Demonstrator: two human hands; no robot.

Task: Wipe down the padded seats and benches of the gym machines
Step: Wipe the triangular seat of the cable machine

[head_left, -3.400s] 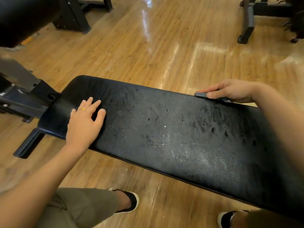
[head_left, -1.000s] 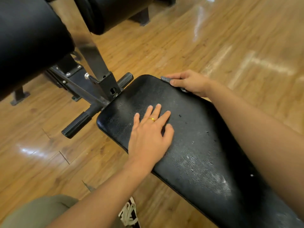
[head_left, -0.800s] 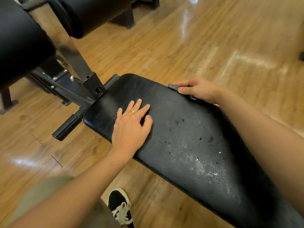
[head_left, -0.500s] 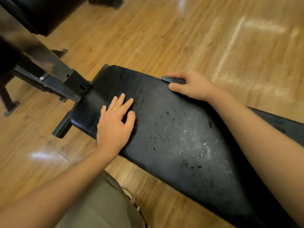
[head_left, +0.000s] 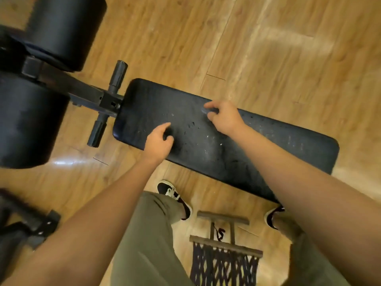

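A long black padded bench (head_left: 257,149) lies across the wooden floor, its surface speckled with wear marks and pale streaks. My right hand (head_left: 225,118) is over the bench's top, towards the far edge, and pinches a small grey cloth (head_left: 206,111) against the padding. My left hand (head_left: 158,140) is at the near edge of the bench, close to its left end, with fingers loosely curled and nothing in them. Whether it touches the padding I cannot tell.
Two black foam rollers (head_left: 61,32) (head_left: 26,118) sit at the left on a steel frame bar (head_left: 82,92) with two handle pegs (head_left: 118,76). A net on wooden bars (head_left: 224,254) lies by my shoes (head_left: 175,196). Another machine's base (head_left: 31,222) is at the lower left.
The view has risen to look straight down on the whole bench. My left hand went from a flat palm to loosely curled fingers. My right hand slid from the far edge onto the bench top.
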